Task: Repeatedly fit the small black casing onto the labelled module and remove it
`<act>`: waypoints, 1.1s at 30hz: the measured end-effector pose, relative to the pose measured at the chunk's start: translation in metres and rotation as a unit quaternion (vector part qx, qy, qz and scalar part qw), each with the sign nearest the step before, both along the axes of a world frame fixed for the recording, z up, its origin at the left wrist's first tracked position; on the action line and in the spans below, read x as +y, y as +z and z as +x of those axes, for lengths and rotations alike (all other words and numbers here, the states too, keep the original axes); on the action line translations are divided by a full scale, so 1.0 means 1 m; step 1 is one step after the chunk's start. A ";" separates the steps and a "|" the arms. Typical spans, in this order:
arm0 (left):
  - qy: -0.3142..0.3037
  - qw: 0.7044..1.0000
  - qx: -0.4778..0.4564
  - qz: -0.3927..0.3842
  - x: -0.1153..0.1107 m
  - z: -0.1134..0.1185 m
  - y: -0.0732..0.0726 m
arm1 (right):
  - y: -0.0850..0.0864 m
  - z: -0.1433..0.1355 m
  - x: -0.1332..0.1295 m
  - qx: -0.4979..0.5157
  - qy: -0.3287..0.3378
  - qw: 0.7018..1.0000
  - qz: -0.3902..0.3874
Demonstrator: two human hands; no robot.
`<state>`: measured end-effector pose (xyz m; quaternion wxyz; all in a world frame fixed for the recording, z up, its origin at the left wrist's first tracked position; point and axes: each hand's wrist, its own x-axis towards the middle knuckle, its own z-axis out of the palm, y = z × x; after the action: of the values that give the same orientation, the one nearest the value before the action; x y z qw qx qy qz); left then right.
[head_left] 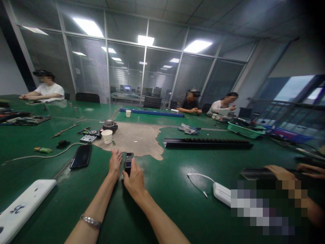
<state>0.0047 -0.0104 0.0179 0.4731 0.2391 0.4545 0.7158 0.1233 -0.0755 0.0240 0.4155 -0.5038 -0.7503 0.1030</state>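
My right hand (135, 179) grips a small black box-shaped device (129, 158) by its sides, thumb on the left and fingers on the right. The device has a grey top end and a small dark bluish window; its lower part is hidden by my hand. Just left of it, my left hand (115, 164) rests on edge on the green table (162, 193), fingers stretched out and holding nothing. A narrow gap separates that hand from the device. Beyond my hands is a bare tan patch (137, 135) in the table covering, with a paper cup (107, 136) at its left edge.
Leftward lie a phone (81, 156), a white power strip (27, 206) and circuit boards (25, 119). A long black rail (208, 143) and a white charger (221, 194) are on the right. A neighbour's hand (281, 172) is at far right; several people sit around the table.
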 end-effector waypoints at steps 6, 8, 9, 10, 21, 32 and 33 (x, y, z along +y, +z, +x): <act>0.004 1.000 -0.001 -0.005 0.001 0.001 -0.001 | -0.005 -0.001 0.004 0.045 0.009 0.999 0.023; 0.006 1.000 0.000 -0.005 0.000 0.001 0.000 | -0.006 -0.002 0.006 0.052 0.007 0.998 0.018; 0.005 1.000 0.001 -0.004 0.000 0.001 0.000 | -0.007 -0.003 0.007 0.053 0.005 0.998 0.014; 0.005 1.000 0.002 -0.003 0.000 0.001 0.000 | -0.006 -0.003 0.007 0.055 0.001 0.998 0.009; 0.003 1.000 -0.004 -0.006 0.002 0.002 0.000 | 0.054 0.031 0.015 0.125 -0.001 0.991 0.054; 0.001 1.000 0.008 -0.005 0.003 0.003 -0.002 | 0.012 0.109 0.021 0.075 -0.091 0.993 0.020; 0.001 1.000 0.009 -0.004 0.002 0.003 -0.002 | 0.007 0.111 0.021 0.070 -0.092 0.993 0.015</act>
<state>0.0080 -0.0079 0.0159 0.4688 0.2435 0.4621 0.7123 0.2342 -0.0549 0.0314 0.4824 -0.5559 -0.6713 0.0878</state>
